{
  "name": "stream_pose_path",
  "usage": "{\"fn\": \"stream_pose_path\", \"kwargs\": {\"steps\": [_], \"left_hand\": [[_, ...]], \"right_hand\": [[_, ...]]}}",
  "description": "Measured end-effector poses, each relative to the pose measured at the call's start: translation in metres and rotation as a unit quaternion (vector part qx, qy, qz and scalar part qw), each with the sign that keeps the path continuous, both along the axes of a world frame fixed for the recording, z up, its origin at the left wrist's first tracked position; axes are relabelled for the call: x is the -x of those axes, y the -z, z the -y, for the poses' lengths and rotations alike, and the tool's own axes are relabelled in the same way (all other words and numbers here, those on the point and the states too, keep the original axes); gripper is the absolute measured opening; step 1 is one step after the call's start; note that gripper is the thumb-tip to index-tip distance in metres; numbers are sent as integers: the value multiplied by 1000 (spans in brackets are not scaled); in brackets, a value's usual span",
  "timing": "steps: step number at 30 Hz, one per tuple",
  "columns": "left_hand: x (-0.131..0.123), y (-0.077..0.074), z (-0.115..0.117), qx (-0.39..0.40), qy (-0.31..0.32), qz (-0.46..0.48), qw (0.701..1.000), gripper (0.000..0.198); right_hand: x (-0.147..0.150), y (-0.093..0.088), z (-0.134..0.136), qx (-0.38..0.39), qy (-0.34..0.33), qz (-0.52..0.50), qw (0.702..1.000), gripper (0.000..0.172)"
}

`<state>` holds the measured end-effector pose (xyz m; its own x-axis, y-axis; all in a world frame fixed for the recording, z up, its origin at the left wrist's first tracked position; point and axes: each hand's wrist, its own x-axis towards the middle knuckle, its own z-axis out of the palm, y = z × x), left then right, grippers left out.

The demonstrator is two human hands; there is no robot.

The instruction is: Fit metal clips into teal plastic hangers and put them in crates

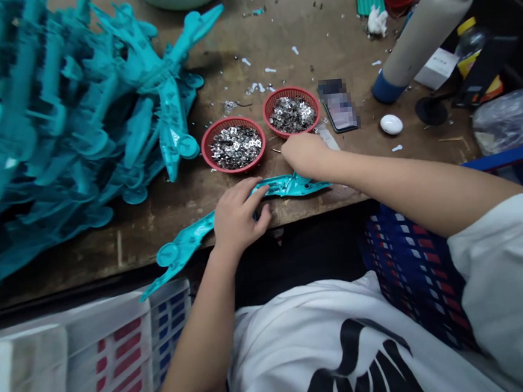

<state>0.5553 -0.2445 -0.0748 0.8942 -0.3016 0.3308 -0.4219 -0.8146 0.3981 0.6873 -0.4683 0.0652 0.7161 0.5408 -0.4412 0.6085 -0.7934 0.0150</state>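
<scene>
A long teal plastic part (283, 186) lies along the table's front edge, its left end (175, 251) jutting past the edge. My left hand (238, 215) rests over its middle, fingers bent and somewhat apart, holding it down. Just above the part's right half, my right hand (306, 155) is closed, with its fingertips turned down and hidden. A thin metal tip (276, 150) shows beside this hand; whether it belongs to something held I cannot tell. Beyond the hands stand two red baskets, the left one (204, 150) and the right one (266, 112), both filled with small shiny metal pieces.
A high pile of similar teal parts (78, 108) covers the table's left side. At right are a phone (339, 106), a tall bottle (429, 29), a white oval object (392, 125) and a black stand (431, 111). Plastic crates (120, 358) stand below the edge.
</scene>
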Motion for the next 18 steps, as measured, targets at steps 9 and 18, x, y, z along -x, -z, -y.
{"fn": "stream_pose_path", "kwargs": {"steps": [9,18], "left_hand": [[2,9,9,44,-19,22,999,40],[3,5,13,20,-6,-11,1000,46]], "right_hand": [[7,-27,8,25,-81,-45,995,35],[14,-13,1,17,-97,-26,995,41]]}}
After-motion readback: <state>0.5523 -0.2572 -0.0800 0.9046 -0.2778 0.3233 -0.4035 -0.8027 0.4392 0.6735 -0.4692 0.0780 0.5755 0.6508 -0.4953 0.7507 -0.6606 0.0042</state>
